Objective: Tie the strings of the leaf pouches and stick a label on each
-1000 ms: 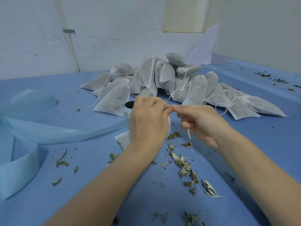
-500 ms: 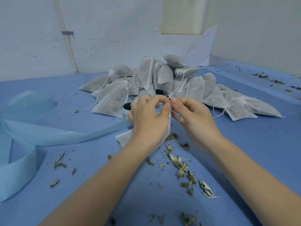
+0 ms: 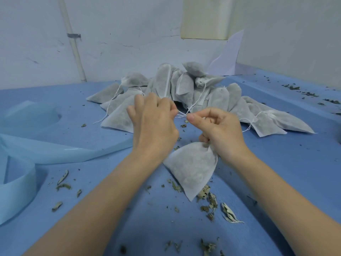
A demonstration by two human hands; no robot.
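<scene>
Both hands pinch the string (image 3: 181, 115) above the pouch (image 3: 193, 168) (light, soft, likely tearable); right hand (image 3: 219, 130) also grips its gathered neck, left hand (image 3: 154, 120) the string alone.

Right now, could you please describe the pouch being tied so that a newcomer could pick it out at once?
Start at the heap of grey pouches at the back of the blue table, then come toward the two hands. The pouch being tied hangs from the right hand, which grips its gathered neck. Unlike the heaped ones, it is alone, lifted, with its string pulled between both hands.
</scene>
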